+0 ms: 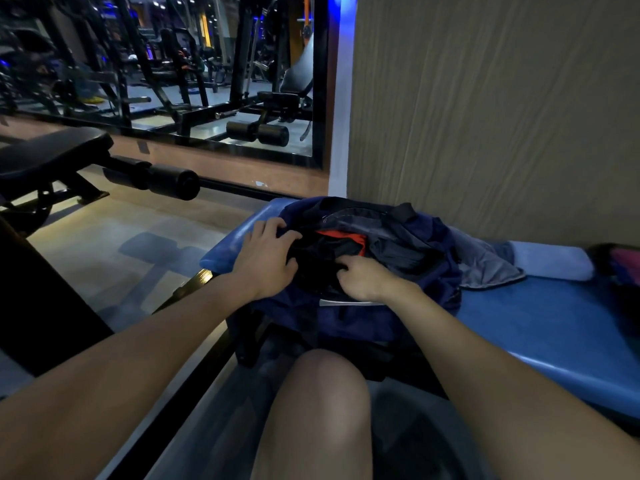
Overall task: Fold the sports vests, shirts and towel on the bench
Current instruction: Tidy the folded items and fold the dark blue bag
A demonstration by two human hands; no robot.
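Setting: gym floor, blue bench (540,317) against a ribbed wall, mirror behind the bench's far end.
Left hand (265,261): at the bench's left end, on the near-left edge of the heap; fingers bent, tips pressed into dark cloth, apparently gripping it.
Heap of clothes (398,244): bunched on the bench's left end, spilling over the front edge toward the knee; navy shirt (426,271) outermost, black garment (322,258) with a red-orange panel (346,236) in the middle.
Right hand (363,277): just right of the left hand, over the heap's near side; fingers curled into the black garment, pinching it.
Grey garment (485,265): crumpled, touching the heap's right side, lying on the bench seat.
Towel (550,259): pale blue, right of the grey garment on the bench; rolled or loosely bundled, hard to tell which.
Dark item (620,268): at the bench's far right, pink showing; kind unclear.
Progress: no neat folded stack visible; clothes tangled together; judged an early stage, with one piece being pulled from the heap and vests, shirts and towel left to fold.
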